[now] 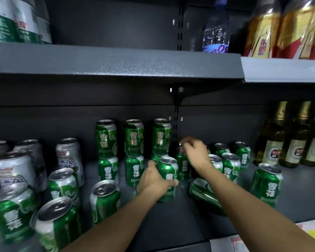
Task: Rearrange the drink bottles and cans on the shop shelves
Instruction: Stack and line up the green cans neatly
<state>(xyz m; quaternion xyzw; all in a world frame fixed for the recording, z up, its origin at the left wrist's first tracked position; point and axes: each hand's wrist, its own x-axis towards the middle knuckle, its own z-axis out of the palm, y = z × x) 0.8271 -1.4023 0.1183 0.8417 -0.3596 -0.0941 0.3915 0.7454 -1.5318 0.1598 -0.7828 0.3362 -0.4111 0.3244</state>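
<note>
My left hand (153,180) wraps a green can (166,179) standing mid-shelf (171,220). My right hand (195,153) pinches the top of another can (183,166) just behind it; blur hides the exact hold. Three two-high stacks (134,151) stand done at the back wall. I judge it well short of finished: loose cans crowd the left front (56,224), one lies tipped (204,195) under my right arm, and more stand scattered on the right.

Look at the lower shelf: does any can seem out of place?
Yes. One green can lies tipped on its side under the right forearm, while the cans around it stand upright. The left hand grips an upright can.
</note>
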